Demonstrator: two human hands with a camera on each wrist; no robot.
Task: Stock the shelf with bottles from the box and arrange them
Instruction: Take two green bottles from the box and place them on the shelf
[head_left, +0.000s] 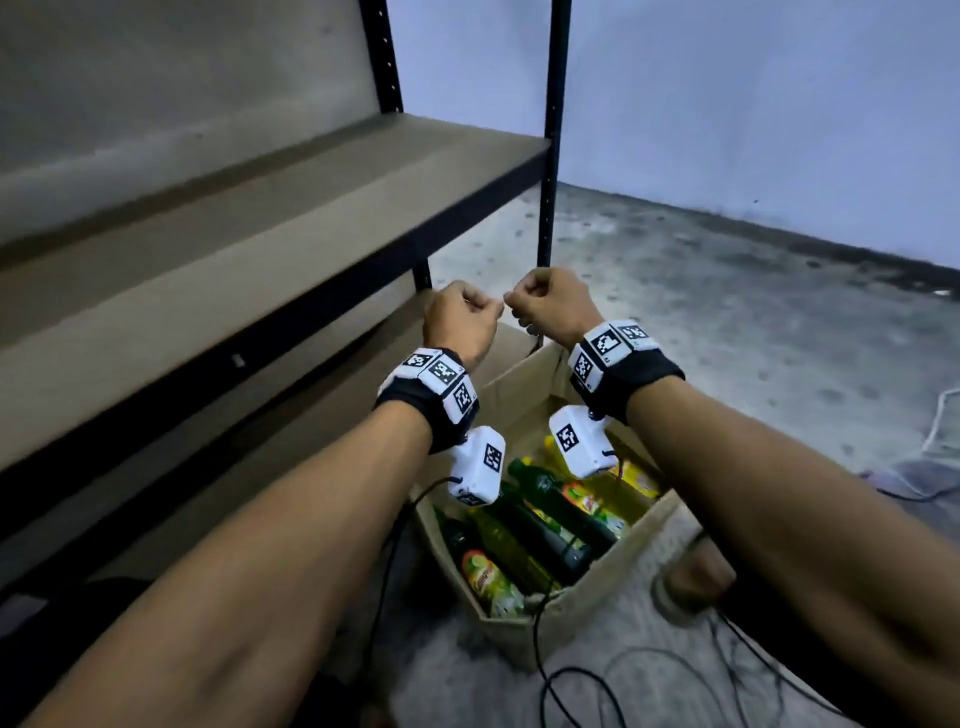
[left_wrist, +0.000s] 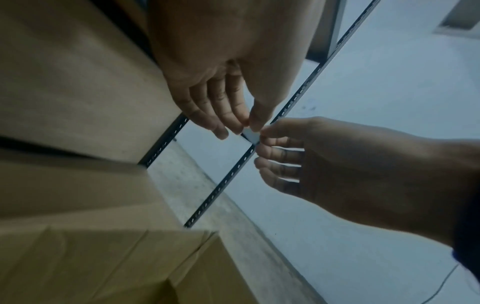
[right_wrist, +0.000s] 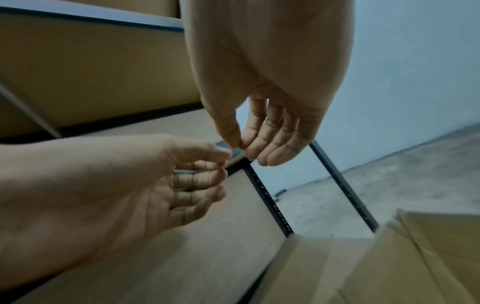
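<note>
Both hands (head_left: 498, 312) pinch-touching above box (head_left: 524, 395) rim, beside shelf (head_left: 291, 223) edge.

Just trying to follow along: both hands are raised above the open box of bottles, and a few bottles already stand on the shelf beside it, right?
Not quite. The left hand and right hand are raised above the open box of bottles, but the head view shows the shelf bare: no bottles stand on it yet.
</note>
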